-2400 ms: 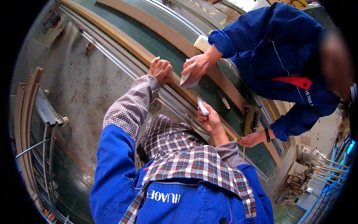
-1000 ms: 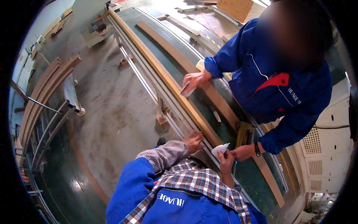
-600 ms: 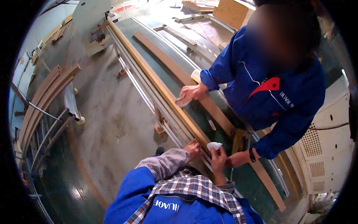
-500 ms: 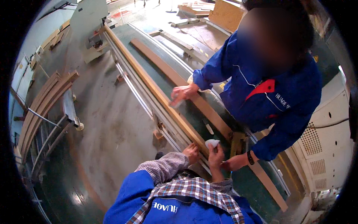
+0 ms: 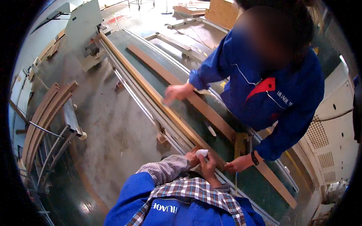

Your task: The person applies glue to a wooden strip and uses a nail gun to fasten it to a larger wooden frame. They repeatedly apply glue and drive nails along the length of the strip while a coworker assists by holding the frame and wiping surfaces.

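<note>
In my right hand point(image 5: 208, 166) is a small white rounded thing point(image 5: 202, 152), gripped between the fingers and thumb; its kind does not show. My left hand point(image 5: 192, 158) is beside it at the near edge of a long yellowish wooden strip point(image 5: 151, 94); its fingers are partly hidden, so its grip is unclear. The strip runs from near my hands to the far left along a green-topped machine table point(image 5: 120, 37). Across it, a co-worker in blue holds one blurred hand point(image 5: 178, 93) over the strip and another hand point(image 5: 240, 164) low, near its close end.
A flat brown board point(image 5: 158, 69) lies on the table, with a small pale slender thing point(image 5: 210, 129) near it. Metal rails point(image 5: 134, 98) run along the table's left side. Curved wooden pieces point(image 5: 47, 120) rest on a wheeled rack at left. A perforated cream machine panel point(image 5: 320, 137) stands right.
My right hand has moved left with the white thing, now close to my left hand. The co-worker's far hand has shifted slightly, and the view has shifted a little.
</note>
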`<state>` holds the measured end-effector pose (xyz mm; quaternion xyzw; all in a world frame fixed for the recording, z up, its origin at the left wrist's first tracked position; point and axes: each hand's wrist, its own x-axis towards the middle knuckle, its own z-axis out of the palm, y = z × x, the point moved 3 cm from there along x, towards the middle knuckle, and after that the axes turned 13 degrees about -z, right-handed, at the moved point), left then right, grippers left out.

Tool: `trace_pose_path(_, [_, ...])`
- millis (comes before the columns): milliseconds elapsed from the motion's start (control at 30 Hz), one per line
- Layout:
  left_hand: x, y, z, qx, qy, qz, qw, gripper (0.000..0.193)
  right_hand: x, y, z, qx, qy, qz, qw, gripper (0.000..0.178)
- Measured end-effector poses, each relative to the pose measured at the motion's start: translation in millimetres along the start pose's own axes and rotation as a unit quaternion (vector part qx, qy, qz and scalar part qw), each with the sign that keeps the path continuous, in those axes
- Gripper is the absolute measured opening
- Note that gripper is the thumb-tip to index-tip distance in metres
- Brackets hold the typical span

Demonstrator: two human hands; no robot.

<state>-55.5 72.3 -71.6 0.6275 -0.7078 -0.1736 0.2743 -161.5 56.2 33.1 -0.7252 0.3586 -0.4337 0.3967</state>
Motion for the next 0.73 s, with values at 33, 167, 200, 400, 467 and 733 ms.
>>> trace_pose_path(33, [3.9, 17.7, -23.4, 0.067, -0.099, -0.021, 0.993, 0.044, -0.3, -0.1, 0.2, -0.005, 0.004, -0.01, 1.0, 0.024])
trace_pose_path(167, [-7.2, 2.4, 10.0, 0.102, -0.084, -0.021, 0.991, 0.047, -2.5, -4.5, 6.7, -0.026, -0.021, -0.026, 0.999, 0.023])
trace_pose_path(200, [-5.3, 7.5, 3.8, 0.104, -0.086, -0.024, 0.991, 0.047, -1.7, -7.3, 6.1, -0.032, -0.007, -0.039, 0.999, 0.023])
trace_pose_path(400, [-4.6, 25.0, -29.4, 0.059, -0.063, -0.067, 0.994, 0.05, -15.2, 14.3, -4.8, -0.018, 0.03, 0.004, 0.999, 0.025])
trace_pose_path(467, [-5.5, 19.1, -22.8, -0.01, 0.009, -0.063, 0.998, 0.054, -24.1, 23.1, -15.2, -0.056, 0.024, -0.011, 0.998, 0.025])
trace_pose_path(733, [-5.1, 22.6, -21.8, 0.099, -0.091, -0.088, 0.987, 0.073, -64.1, 9.6, -79.9, -0.102, 0.032, 0.019, 0.994, 0.028])
